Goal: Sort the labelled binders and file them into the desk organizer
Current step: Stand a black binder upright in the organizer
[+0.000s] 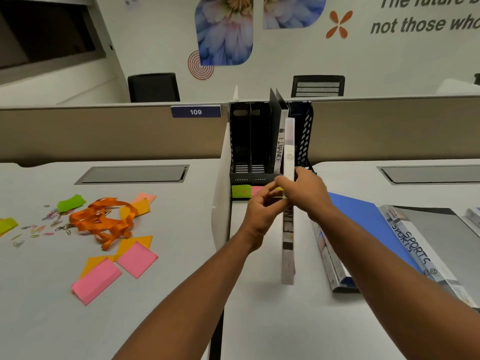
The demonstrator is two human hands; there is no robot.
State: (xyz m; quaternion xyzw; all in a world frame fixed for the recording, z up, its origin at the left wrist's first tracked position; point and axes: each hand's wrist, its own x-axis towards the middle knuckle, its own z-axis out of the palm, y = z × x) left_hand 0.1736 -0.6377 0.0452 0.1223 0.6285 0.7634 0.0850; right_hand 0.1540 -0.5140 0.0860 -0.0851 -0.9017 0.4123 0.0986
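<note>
Two hands grip one clear-covered binder (288, 229) upright, spine toward the camera: the left hand (262, 209) pinches its left face, the right hand (306, 193) curls round its right. It hangs just before the black desk organizer (249, 141) at the counter's (181, 294) back, where a FINANCE binder (280, 149) already stands. Filing seems under way; next it likely needs lining up with a free slot. Its spine label is unreadable. A SPORTS binder (415, 245) and a blue folder (368, 222) wait to the right. The partition plate (196, 112) reads 109.
</note>
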